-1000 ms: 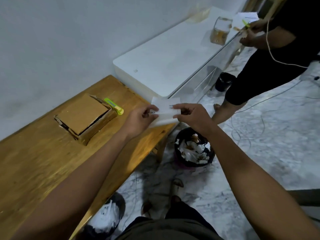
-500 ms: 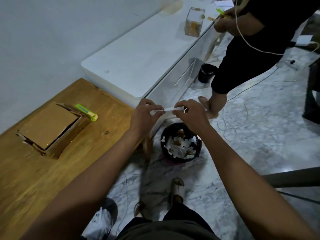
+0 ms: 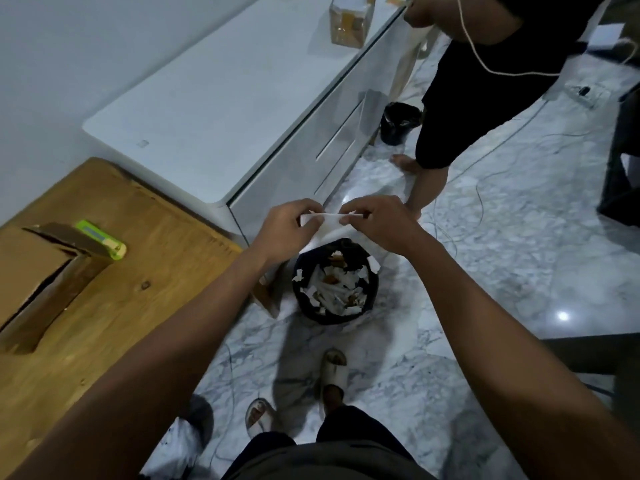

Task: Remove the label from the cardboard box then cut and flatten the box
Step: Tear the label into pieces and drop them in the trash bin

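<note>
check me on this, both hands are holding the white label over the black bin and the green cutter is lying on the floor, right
Not quite. The head view shows the green cutter lying on the wooden table beside the cardboard box, not on the floor. The left hand and right hand do hold the white label over the black bin.

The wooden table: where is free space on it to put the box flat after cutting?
On the wooden table, the bare stretch runs from the cardboard box and green cutter to the edge by the bin, and along the near edge under the left arm. The far left corner is crowded by box and cutter.
</note>
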